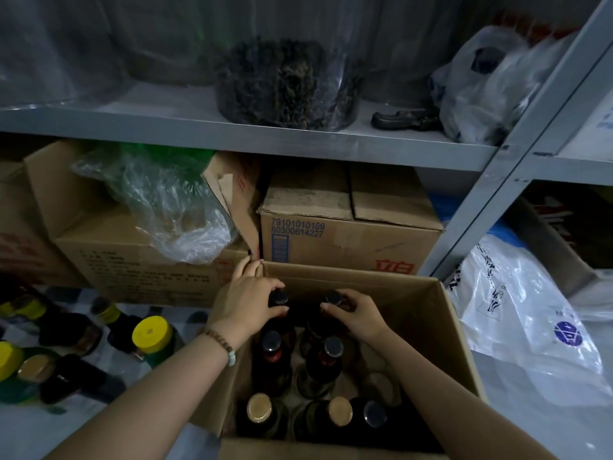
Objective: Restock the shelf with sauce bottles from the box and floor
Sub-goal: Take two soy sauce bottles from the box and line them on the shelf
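An open cardboard box [441, 330] stands on the floor before the grey metal shelf [298, 141]. Several dark sauce bottles stand upright inside it. My left hand [247, 302] grips the neck of the far-left bottle [278, 297]. My right hand [356, 313] grips the neck of the far-right bottle [333, 298]. Nearer in the box stand two dark-capped bottles [272, 343] and, at the front, gold-capped ones [259, 407]. More bottles and jars with yellow lids [152, 335] lie on the floor at left.
Closed cartons [348, 234] and an open carton with a clear plastic bag [172, 207] fill the lower shelf level. The shelf above holds a clear container of dark dried goods [285, 84] and a plastic bag [487, 84]. A white plastic bag [524, 323] lies on the right.
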Motion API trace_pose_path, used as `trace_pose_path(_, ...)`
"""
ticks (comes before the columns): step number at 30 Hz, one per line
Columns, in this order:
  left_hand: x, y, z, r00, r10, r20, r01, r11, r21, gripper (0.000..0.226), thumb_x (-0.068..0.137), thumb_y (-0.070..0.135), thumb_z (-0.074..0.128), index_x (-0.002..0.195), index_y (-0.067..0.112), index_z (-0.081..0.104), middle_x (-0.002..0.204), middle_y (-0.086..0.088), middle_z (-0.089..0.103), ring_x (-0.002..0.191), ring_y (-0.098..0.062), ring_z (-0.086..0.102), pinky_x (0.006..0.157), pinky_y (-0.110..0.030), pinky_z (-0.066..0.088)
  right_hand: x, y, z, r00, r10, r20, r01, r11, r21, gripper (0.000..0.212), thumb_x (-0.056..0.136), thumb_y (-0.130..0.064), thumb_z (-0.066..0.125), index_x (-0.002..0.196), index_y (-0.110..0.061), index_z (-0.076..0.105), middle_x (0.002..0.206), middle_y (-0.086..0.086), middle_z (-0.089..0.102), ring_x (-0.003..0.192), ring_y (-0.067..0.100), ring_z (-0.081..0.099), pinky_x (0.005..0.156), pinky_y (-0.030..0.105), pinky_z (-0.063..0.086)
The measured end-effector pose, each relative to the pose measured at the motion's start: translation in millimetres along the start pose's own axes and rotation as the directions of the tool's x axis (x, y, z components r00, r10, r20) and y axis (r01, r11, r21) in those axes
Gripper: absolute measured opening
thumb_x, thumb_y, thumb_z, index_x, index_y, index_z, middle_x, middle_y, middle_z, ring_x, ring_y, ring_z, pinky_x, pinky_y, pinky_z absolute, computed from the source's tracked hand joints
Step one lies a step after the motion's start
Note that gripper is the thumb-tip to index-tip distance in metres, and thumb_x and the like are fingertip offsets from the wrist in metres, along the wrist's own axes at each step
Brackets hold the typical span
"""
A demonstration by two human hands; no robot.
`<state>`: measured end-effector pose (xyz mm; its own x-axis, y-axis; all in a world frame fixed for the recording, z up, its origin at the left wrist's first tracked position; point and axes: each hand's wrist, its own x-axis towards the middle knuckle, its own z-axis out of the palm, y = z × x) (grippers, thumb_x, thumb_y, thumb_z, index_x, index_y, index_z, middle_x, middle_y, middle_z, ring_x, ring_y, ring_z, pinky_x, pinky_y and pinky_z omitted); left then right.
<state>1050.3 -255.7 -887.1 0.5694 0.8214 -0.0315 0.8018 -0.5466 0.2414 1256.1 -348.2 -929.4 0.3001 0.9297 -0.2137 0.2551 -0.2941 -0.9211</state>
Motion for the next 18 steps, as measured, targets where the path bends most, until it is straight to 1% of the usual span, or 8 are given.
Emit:
trace_pose_path(5, -4.3, 14.4, -5.9, 1.000, 0.016, 0.010, -0.016, 0.999, -0.029, 0.045, 0.083, 0.046, 0.061, 0.126, 0.034, 0.056, 0.158, -0.014, -0.003, 0.142, -0.024, -0.020, 0.116, -0.033, 0.003, -2.5, 5.1, 0.3, 0.998, -0.056, -0.026, 0.055, 0.998, -0.019, 0.029, 0.080, -0.024, 0.074, 0.106, -0.013, 0.068, 0.099, -0.005, 0.071, 0.095, 0.002, 0.064, 0.084, 0.017, 0.049)
trace_pose_path(7, -6.5, 17.1, -6.2, 0.999, 0.052, 0.000, -0.052, 0.998, -0.031, 0.044, 0.083, 0.043, 0.063, 0.126, 0.032, 0.057, 0.158, -0.009, -0.007, 0.137, -0.017, -0.026, 0.116, -0.030, 0.002, -4.3, 6.9, -1.9, 0.997, -0.068, -0.027, 0.067, 0.997, -0.027, 0.029, 0.081, -0.025, 0.073, 0.107, -0.015, 0.067, 0.101, -0.008, 0.070, 0.096, 0.000, 0.063, 0.083, 0.015, 0.048)
trace_pose_path(9, -10.7, 19.8, -5.1, 0.994, 0.107, -0.031, -0.108, 0.994, -0.027, 0.044, 0.081, 0.040, 0.067, 0.123, 0.028, 0.061, 0.157, -0.006, 0.008, 0.143, -0.021, -0.014, 0.115, -0.028, 0.002, -6.3, 9.1, -3.9, 0.996, -0.078, -0.030, 0.078, 0.997, -0.025, 0.029, 0.081, -0.025, 0.072, 0.109, -0.017, 0.067, 0.102, -0.010, 0.069, 0.098, -0.001, 0.062, 0.084, 0.015, 0.048)
trace_pose_path(10, -11.8, 21.1, -2.9, 0.985, 0.159, -0.073, -0.160, 0.987, -0.006, 0.043, 0.077, 0.039, 0.071, 0.117, 0.025, 0.065, 0.153, -0.007, 0.027, 0.145, -0.026, 0.003, 0.114, -0.029, 0.007, -7.0, 9.5, -4.3, 0.996, -0.083, -0.030, 0.082, 0.996, -0.026, 0.029, 0.081, -0.025, 0.072, 0.109, -0.017, 0.066, 0.103, -0.011, 0.069, 0.098, -0.001, 0.062, 0.084, 0.015, 0.048)
trace_pose_path(12, -9.0, 22.9, 1.6, 0.957, 0.266, -0.118, -0.254, 0.962, 0.103, 0.040, 0.068, 0.038, 0.079, 0.103, 0.020, 0.071, 0.130, -0.006, 0.058, 0.134, -0.031, 0.037, 0.110, -0.036, 0.027, -6.8, 10.2, -3.7, 0.996, -0.085, -0.027, 0.084, 0.996, -0.019, 0.028, 0.081, -0.025, 0.072, 0.107, -0.018, 0.067, 0.102, -0.011, 0.069, 0.097, -0.003, 0.062, 0.082, 0.014, 0.048)
trace_pose_path(13, -6.4, 23.8, 3.5, 0.948, 0.295, -0.116, -0.278, 0.950, 0.139, 0.040, 0.070, 0.039, 0.078, 0.102, 0.019, 0.070, 0.124, -0.002, 0.062, 0.128, -0.029, 0.044, 0.106, -0.038, 0.033, -6.1, 10.4, -3.3, 0.996, -0.081, -0.028, 0.080, 0.997, -0.012, 0.027, 0.081, -0.025, 0.072, 0.106, -0.018, 0.067, 0.100, -0.011, 0.069, 0.095, -0.003, 0.062, 0.080, 0.014, 0.048)
trace_pose_path(15, -3.5, 25.6, 5.9, 0.958, 0.278, -0.070, -0.271, 0.958, 0.089, 0.037, 0.078, 0.040, 0.070, 0.109, 0.021, 0.064, 0.118, 0.002, 0.060, 0.114, -0.022, 0.050, 0.093, -0.031, 0.038, -5.3, 10.8, -3.0, 0.996, -0.081, -0.030, 0.081, 0.997, -0.010, 0.025, 0.081, -0.025, 0.073, 0.104, -0.019, 0.067, 0.098, -0.011, 0.069, 0.092, -0.004, 0.063, 0.077, 0.013, 0.049)
trace_pose_path(18, 1.5, 26.7, 4.7, 0.969, 0.181, 0.171, -0.165, 0.980, -0.108, 0.025, 0.088, 0.037, 0.060, 0.107, 0.025, 0.048, 0.093, 0.005, 0.060, 0.083, -0.014, 0.058, 0.066, -0.027, 0.044, -5.0, 14.0, -5.7, 0.996, -0.084, -0.029, 0.084, 0.996, -0.006, 0.026, 0.080, -0.025, 0.073, 0.104, -0.018, 0.067, 0.098, -0.010, 0.070, 0.090, -0.006, 0.063, 0.074, 0.009, 0.049)
